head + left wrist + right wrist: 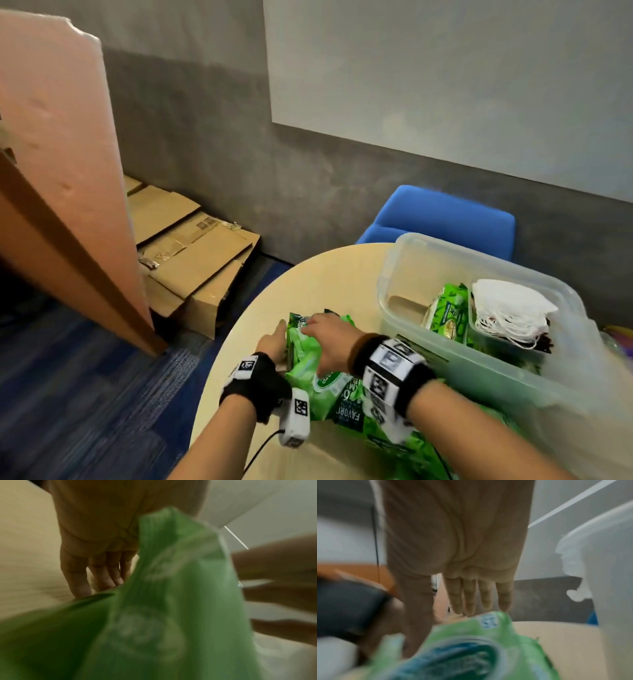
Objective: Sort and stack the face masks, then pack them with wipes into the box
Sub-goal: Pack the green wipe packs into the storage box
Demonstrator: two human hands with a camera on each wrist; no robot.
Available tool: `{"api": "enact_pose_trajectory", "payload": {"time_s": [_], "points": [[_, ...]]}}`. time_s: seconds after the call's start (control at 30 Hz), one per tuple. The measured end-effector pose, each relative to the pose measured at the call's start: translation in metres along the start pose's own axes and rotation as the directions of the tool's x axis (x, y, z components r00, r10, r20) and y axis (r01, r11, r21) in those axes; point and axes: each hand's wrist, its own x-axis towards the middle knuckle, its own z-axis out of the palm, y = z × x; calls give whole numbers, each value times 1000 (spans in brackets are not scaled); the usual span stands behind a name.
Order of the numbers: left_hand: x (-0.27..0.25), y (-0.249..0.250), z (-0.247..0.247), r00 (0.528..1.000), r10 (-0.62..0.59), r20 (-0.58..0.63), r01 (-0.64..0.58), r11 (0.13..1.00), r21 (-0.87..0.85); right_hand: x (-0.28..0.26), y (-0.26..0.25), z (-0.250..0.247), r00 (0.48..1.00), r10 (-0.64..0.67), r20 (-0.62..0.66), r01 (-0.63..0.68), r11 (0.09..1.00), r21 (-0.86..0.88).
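The right hand (327, 337) lay on top of a green wipes pack (305, 353) near the table's (342, 270) left edge, fingers straight; the left hand (272, 344) pressed its left side, fingers likewise straight. In the box (496, 253) at the right stood another pack (448, 317) beside stacked masks (507, 315).

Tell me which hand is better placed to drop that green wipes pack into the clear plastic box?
Probably the right hand: it lies over the green wipes pack, on the side nearer the clear plastic box. The left hand is at the pack's far side, against the round table.
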Motion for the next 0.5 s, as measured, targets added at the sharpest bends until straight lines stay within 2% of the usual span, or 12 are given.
{"api": "enact_pose_trajectory", "payload": {"time_s": [0.1,0.17,0.3,0.4,0.5], "points": [[-23,-2,-6,999,-32,27,33,998,-46,38,10,-1,975,130,178,-108,986,-129],[-28,-6,-6,994,-90,68,91,996,-4,48,15,-5,963,155,219,-125,981,-148],[-49,-1,-3,987,-107,120,108,994,1,50,15,-5,963,175,205,-133,970,-201],[-60,0,-4,983,-93,157,101,994,-45,38,14,-5,975,178,134,-138,955,-263],[-52,-7,1,965,-65,255,95,990,-104,22,13,-6,989,133,71,-107,950,-295]]}}
